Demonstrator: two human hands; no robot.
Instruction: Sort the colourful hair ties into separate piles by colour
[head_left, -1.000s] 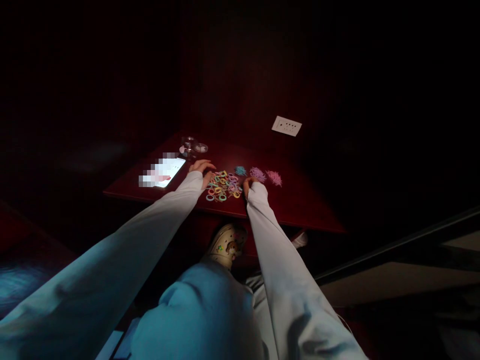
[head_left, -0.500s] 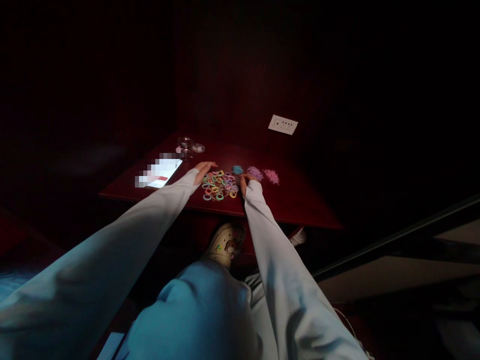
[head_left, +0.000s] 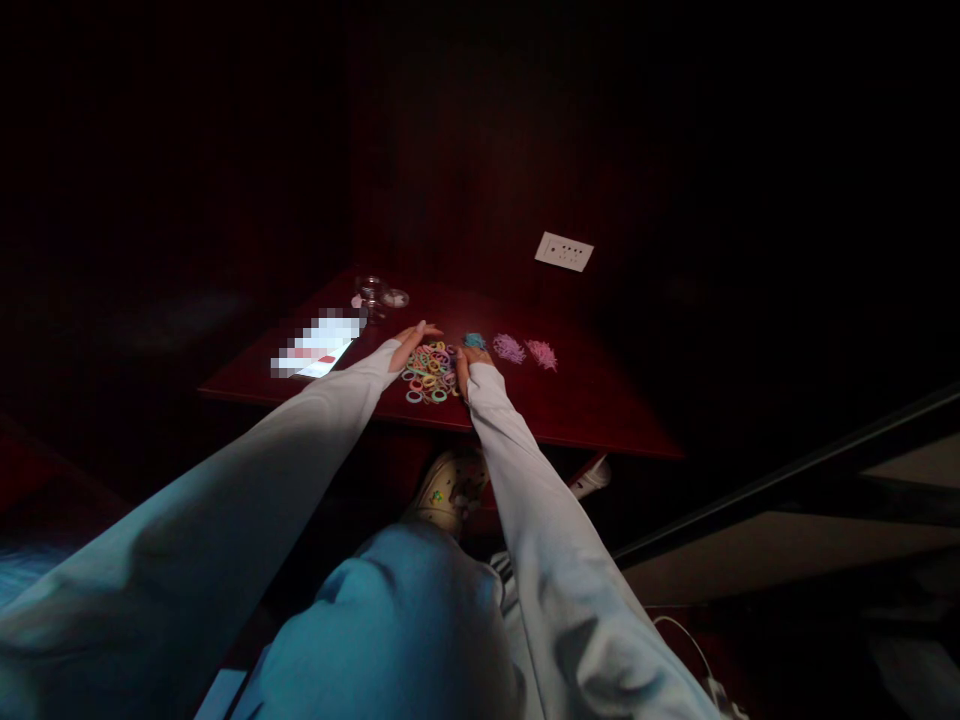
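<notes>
A pile of small multicoloured hair ties (head_left: 430,372) lies on the dark red table (head_left: 585,410). At its left edge rests my left hand (head_left: 411,343), open, with fingers stretched out over the far side. My right hand (head_left: 472,361) stands on the pile's right side, fingers extended and the palm turned toward the ties; nothing shows gripped in it. Just beyond those fingers is a small blue heap (head_left: 475,341) of thin strands or bands. A purple heap (head_left: 509,348) and a pink heap (head_left: 541,354) of similar pieces sit farther right.
A lit phone (head_left: 319,345), partly pixelated, lies at the table's left. Behind it stand a clear jar (head_left: 370,290) and a round lid (head_left: 396,298). A white socket plate (head_left: 564,252) is on the back wall. My clog (head_left: 442,490) shows below the table edge.
My right hand has moved left from beside the blue and purple heaps to the hair ties, pressing the pile's right side closer together. My left hand stays almost in place.
</notes>
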